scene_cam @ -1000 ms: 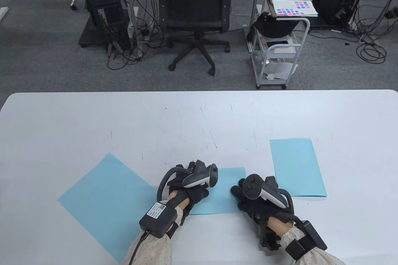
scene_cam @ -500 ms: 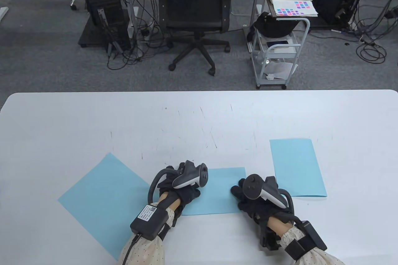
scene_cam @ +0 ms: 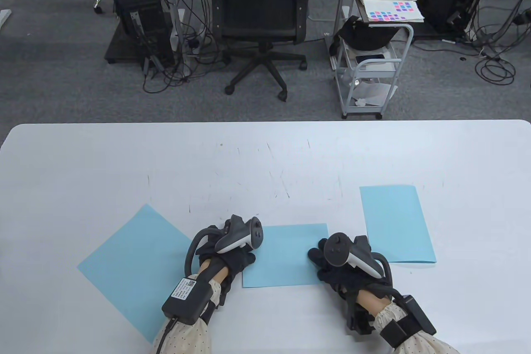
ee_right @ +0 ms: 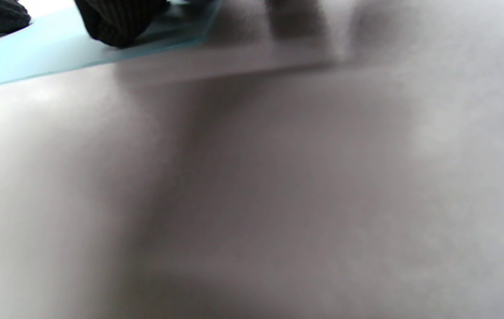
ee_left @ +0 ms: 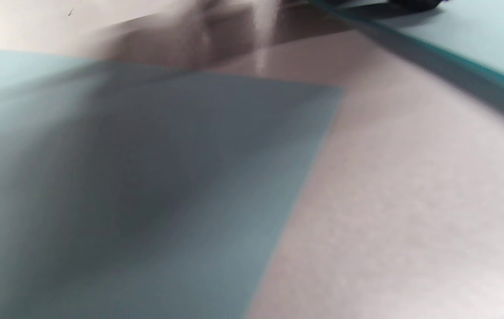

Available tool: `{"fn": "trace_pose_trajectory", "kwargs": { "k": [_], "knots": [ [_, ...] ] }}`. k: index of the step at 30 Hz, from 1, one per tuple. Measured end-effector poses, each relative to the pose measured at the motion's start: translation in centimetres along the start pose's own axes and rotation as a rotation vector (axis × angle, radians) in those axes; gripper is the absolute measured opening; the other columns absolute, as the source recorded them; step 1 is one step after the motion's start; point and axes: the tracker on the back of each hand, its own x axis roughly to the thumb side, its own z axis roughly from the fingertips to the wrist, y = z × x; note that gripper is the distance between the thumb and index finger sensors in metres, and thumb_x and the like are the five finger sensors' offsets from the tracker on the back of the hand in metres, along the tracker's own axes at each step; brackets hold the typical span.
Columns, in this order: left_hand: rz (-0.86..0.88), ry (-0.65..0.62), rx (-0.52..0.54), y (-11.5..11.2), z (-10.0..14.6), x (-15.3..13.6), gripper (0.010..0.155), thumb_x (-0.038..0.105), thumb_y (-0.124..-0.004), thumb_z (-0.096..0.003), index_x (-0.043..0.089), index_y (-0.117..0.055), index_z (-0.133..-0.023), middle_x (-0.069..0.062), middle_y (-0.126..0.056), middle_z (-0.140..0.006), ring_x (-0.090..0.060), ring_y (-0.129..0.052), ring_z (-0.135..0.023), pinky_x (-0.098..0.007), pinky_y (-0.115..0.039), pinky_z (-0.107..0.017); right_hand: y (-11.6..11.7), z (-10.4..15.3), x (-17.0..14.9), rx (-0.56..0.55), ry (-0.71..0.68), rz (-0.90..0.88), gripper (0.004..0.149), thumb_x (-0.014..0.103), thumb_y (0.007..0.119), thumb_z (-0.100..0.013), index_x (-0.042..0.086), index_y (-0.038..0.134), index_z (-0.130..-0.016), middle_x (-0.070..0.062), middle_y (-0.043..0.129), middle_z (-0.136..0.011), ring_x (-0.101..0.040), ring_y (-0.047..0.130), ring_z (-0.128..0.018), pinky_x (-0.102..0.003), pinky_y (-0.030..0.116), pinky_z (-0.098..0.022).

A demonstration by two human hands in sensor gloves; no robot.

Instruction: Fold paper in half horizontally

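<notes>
A folded light-blue paper (scene_cam: 286, 256) lies flat on the white table (scene_cam: 265, 155) near the front middle. My left hand (scene_cam: 239, 257) rests on the paper's left edge, its fingers mostly hidden under the tracker. My right hand (scene_cam: 318, 255) presses its fingertips (ee_right: 119, 22) on the paper's right edge (ee_right: 35, 53). In the left wrist view the folded paper's edge (ee_left: 455, 44) shows at the top right, with dark fingertips (ee_left: 411, 3) on it.
A larger unfolded light-blue sheet (scene_cam: 137, 262) lies tilted at the front left, just beside my left hand; it fills the left wrist view (ee_left: 145, 186). Another folded blue paper (scene_cam: 396, 223) lies to the right of my right hand.
My left hand has slid left across the folded paper, from near its middle to its left edge. My right hand and the paper have stayed in place.
</notes>
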Motion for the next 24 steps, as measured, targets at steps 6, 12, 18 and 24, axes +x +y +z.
{"fn": "trace_pose_trajectory", "kwargs": {
  "k": [6, 12, 18, 24],
  "knots": [
    [0.022, 0.013, -0.008, -0.2, 0.1, -0.5, 0.060, 0.059, -0.062, -0.0424, 0.068, -0.034, -0.094, 0.042, -0.026, -0.112, -0.008, -0.025, -0.117, -0.050, -0.032, -0.090, 0.0, 0.0, 0.0, 0.000, 0.000, 0.000, 0.058, 0.042, 0.067, -0.050, 0.050, 0.041, -0.101, 0.022, 0.024, -0.116, -0.028, 0.011, -0.109, -0.065, 0.004, -0.072],
    [0.018, 0.031, 0.000, -0.1, 0.3, -0.3, 0.060, 0.059, -0.062, -0.0421, 0.068, -0.035, -0.095, 0.042, -0.027, -0.113, -0.008, -0.025, -0.118, -0.050, -0.033, -0.090, 0.0, 0.0, 0.0, 0.001, -0.002, -0.004, 0.058, 0.042, 0.067, -0.050, 0.050, 0.041, -0.101, 0.022, 0.025, -0.116, -0.028, 0.011, -0.109, -0.065, 0.004, -0.072],
    [0.017, 0.055, 0.022, 0.0, 1.1, -0.7, 0.061, 0.060, -0.062, -0.0413, 0.064, -0.039, -0.097, 0.037, -0.032, -0.115, -0.010, -0.026, -0.117, -0.051, -0.034, -0.089, 0.0, 0.0, 0.0, 0.002, -0.001, -0.004, 0.058, 0.041, 0.067, -0.050, 0.050, 0.041, -0.101, 0.022, 0.025, -0.116, -0.028, 0.011, -0.109, -0.065, 0.004, -0.072],
    [-0.001, 0.028, 0.157, 0.3, 4.0, -0.8, 0.066, 0.062, -0.061, -0.0401, 0.064, -0.032, -0.099, 0.036, -0.023, -0.116, -0.010, -0.020, -0.118, -0.051, -0.031, -0.090, -0.1, 0.0, 0.0, 0.004, -0.001, -0.007, 0.058, 0.041, 0.067, -0.050, 0.050, 0.041, -0.101, 0.022, 0.025, -0.116, -0.028, 0.011, -0.109, -0.065, 0.004, -0.072]
  ]
}}
